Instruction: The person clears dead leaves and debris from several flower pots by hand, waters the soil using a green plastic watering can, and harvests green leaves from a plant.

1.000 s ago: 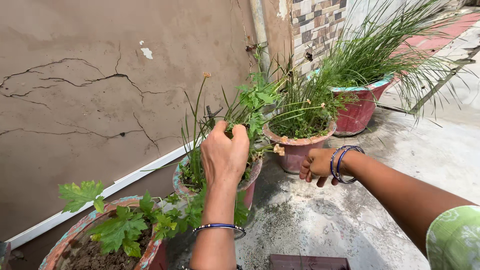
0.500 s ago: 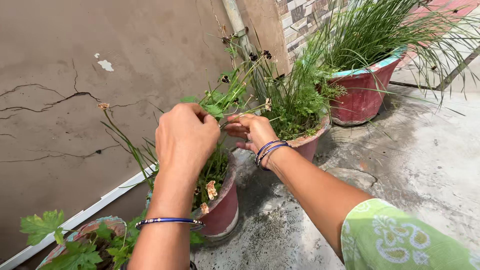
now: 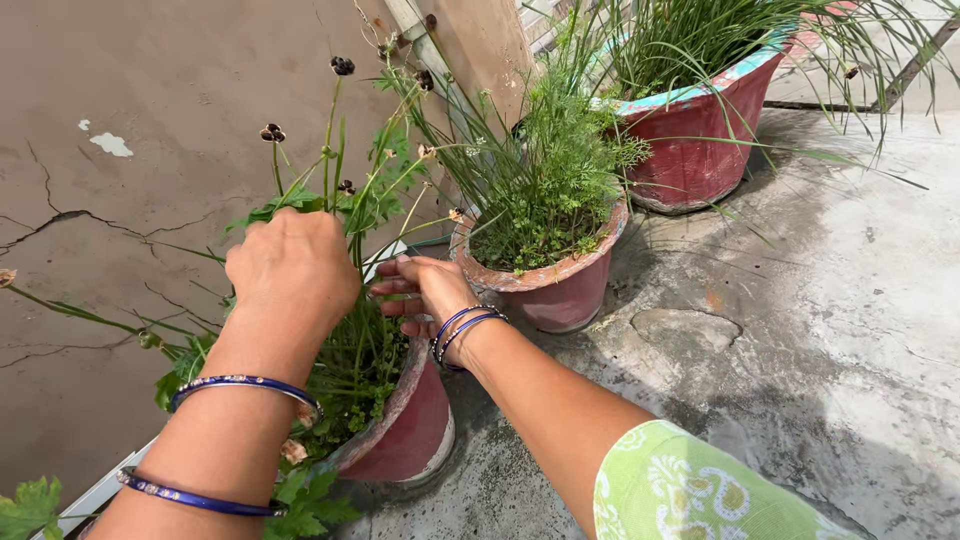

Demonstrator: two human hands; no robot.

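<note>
Head view: left hand [image 3: 290,275] curled among green stems [image 3: 350,215] over the near red pot [image 3: 415,435] by the cracked wall [image 3: 150,90]; grip on stems impossible to tell. Right hand [image 3: 425,295] just beside, fingers apart, touching stems, near the middle pot [image 3: 560,290] on the concrete floor [image 3: 800,320].

- Left hand [image 3: 290,270] raised, back toward camera, fingers curled forward and closed.
- Right hand [image 3: 425,292] just beside it, lower, fingers extended leftward, loosely spread.
- Both forearms angled inward.
</note>
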